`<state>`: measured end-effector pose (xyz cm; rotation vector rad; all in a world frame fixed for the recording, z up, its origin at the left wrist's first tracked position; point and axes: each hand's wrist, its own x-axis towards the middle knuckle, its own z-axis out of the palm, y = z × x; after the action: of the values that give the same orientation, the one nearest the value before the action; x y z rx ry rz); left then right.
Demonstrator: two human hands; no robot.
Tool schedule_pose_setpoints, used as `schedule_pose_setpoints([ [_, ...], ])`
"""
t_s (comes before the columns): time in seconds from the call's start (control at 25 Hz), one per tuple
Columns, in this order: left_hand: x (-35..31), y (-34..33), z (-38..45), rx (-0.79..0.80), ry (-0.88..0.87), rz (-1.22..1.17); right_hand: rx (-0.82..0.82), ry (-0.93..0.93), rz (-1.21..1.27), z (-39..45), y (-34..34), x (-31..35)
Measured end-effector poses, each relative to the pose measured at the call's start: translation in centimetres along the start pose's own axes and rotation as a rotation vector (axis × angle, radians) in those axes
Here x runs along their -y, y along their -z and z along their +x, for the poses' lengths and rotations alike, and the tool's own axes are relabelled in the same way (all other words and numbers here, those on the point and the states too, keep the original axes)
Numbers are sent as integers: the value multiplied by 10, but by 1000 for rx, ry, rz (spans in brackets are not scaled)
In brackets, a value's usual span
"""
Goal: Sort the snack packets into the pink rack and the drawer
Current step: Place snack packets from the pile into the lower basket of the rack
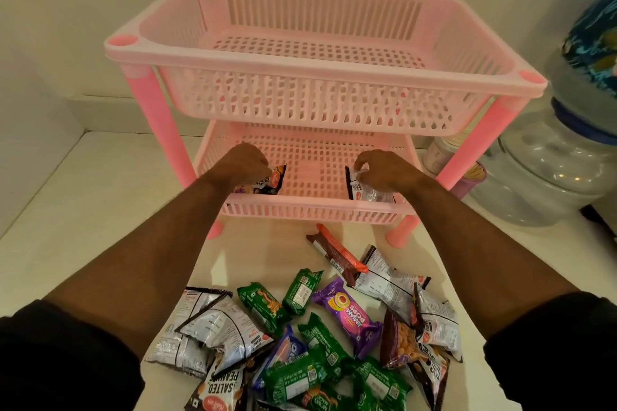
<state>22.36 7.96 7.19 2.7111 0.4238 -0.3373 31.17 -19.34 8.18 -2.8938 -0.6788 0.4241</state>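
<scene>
A pink two-tier rack stands on the white counter; its upper basket holds nothing. Both my hands reach into the lower tier. My left hand grips a dark peanut packet at the tier's left side. My right hand pinches a silver-and-black packet at the tier's right side. A heap of snack packets lies in front of the rack: several green ones, a purple Jim Jam packet, a brown-and-orange biscuit roll, and silver peanut packets. No drawer is in view.
A large clear water jug with a patterned cover stands right of the rack. A small white jar and a purple cup sit behind the rack's right leg. Walls close off the back and left.
</scene>
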Motion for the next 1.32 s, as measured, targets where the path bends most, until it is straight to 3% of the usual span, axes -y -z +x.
schedule_pose_setpoints([
  [0.28, 2, -11, 0, 77, 41, -55, 180, -15, -109, 4, -22, 5],
  [0.44, -7, -14, -1, 158, 27, 82, 214, 2, -124, 5, -23, 8],
  [0.6, -8, -13, -3, 166, 41, 57, 202, -19, -78, 2, -20, 5],
  [0.76, -5, -12, -9, 42, 75, -16, 135, -39, 28, -11, -13, 3],
  [0.88, -15, -14, -20, -159, 25, 9, 7, -34, 129, -33, -8, 0],
  [1.0, -47, -24, -44, -333, -133, -63, -112, 57, 191, -67, -4, 0],
  [1.08, -70, -37, -69, -357, -342, -24, -170, 148, 210, -94, -4, 1],
  [1.2, -96, -66, -107, -284, -767, 149, -253, 221, 179, -134, -7, -7],
  [1.32, -117, -101, -132, -212, -997, 209, -277, 194, 181, -172, -15, -25],
])
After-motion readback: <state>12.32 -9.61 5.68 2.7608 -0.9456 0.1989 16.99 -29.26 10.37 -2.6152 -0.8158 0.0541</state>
